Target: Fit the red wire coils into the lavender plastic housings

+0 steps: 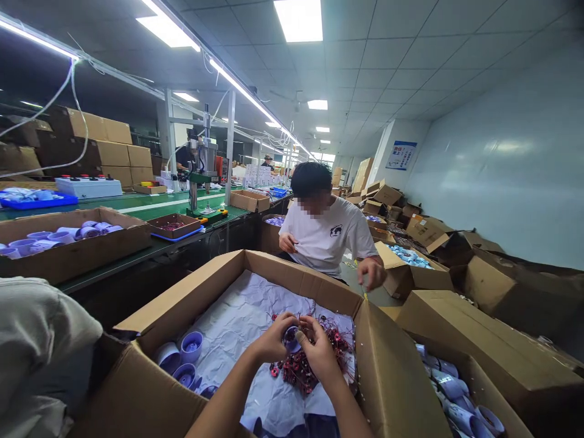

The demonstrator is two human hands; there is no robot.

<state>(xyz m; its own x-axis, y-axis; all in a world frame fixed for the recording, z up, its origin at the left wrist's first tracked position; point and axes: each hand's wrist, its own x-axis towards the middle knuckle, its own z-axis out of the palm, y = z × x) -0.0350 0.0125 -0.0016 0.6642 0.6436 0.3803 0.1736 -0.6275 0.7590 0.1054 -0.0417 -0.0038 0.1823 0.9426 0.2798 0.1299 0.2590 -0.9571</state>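
My left hand (272,340) and my right hand (320,351) meet over an open cardboard box (201,292) lined with white paper. Both pinch a small pale purple plastic cup part (291,338) between their fingers. Under the hands lies a tangled pile of small dark red coils with thin wires (310,365). Several more purple cups (185,359) sit at the box's left side.
A person in a white T-shirt (326,234) sits just beyond the box, working with both hands. Open boxes of purple cups (456,395) stand at right. A green bench (150,204) at left carries boxes and a press machine (205,164). A grey sleeve (36,340) is near left.
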